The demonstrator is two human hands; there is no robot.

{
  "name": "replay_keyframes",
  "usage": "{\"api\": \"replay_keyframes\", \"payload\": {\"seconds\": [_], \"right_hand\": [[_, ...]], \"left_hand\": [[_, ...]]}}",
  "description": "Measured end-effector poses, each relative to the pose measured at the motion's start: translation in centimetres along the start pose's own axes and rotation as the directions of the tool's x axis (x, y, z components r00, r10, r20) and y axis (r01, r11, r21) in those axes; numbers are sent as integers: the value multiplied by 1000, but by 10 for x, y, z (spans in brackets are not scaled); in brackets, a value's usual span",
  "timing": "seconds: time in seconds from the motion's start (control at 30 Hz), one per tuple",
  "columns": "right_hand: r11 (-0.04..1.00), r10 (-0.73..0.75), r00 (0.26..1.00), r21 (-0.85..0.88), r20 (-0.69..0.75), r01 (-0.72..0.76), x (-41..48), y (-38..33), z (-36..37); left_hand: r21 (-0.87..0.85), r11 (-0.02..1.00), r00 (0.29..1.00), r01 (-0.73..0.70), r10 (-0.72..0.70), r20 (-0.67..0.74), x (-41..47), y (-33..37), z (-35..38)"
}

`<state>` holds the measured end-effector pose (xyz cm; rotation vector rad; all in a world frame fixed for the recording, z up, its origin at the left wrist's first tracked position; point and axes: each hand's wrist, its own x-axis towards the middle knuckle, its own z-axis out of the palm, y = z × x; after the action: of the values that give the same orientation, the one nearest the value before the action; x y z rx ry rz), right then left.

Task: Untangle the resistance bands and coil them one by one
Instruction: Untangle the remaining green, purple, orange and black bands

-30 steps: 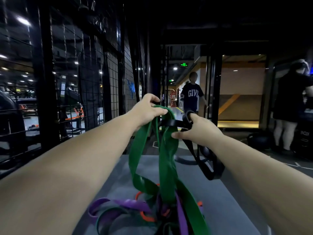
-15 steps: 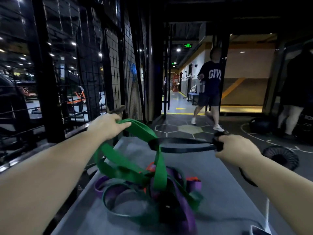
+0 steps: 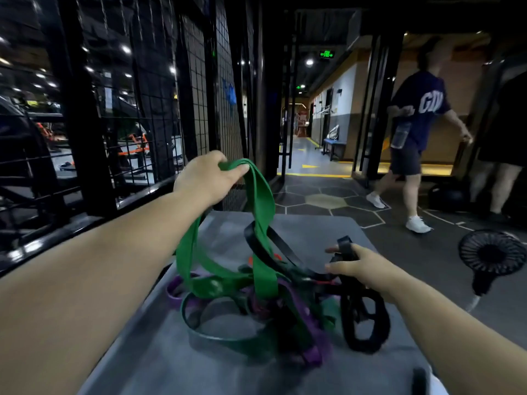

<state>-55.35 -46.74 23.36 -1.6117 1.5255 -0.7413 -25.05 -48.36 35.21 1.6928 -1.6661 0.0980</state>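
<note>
Presently I grip green band (image 3: pixel 261 195) in raised left hand (image 3: pixel 208 178) | right hand (image 3: pixel 362 269), lower, grips black band (image 3: pixel 286 253) | purpose: parting loops.

Left hand (image 3: pixel 206 178) grips green band (image 3: pixel 258 195) raised; right hand (image 3: pixel 360 266) grips black band (image 3: pixel 346 246) low, beside tangle (image 3: pixel 256 303).

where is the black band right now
Head view, right of centre: the right hand grips the black band low over the grey mat, and it crosses the green band held up by the left hand.
</note>
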Motion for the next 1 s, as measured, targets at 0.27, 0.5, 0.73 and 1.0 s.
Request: {"api": "replay_keyframes", "payload": {"seconds": [0.27, 0.5, 0.73, 1.0], "right_hand": [[998, 48, 999, -50, 6, -47, -1, 41, 51], [906, 142, 986, -390, -81, -163, 11, 67, 59], [939, 22, 960, -325, -279, -116, 19, 75, 65], [892, 20, 912, -405, -410, -202, 22, 69, 57]], "left_hand": [[163, 970, 952, 179, -212, 219, -41, -77, 42], [274, 901, 821, 337, -424, 383, -104, -159, 88], [439, 873, 817, 213, -405, 411, -129, -177, 106], [272, 953, 897, -134, 0, 442, -132, -132, 134]]}}
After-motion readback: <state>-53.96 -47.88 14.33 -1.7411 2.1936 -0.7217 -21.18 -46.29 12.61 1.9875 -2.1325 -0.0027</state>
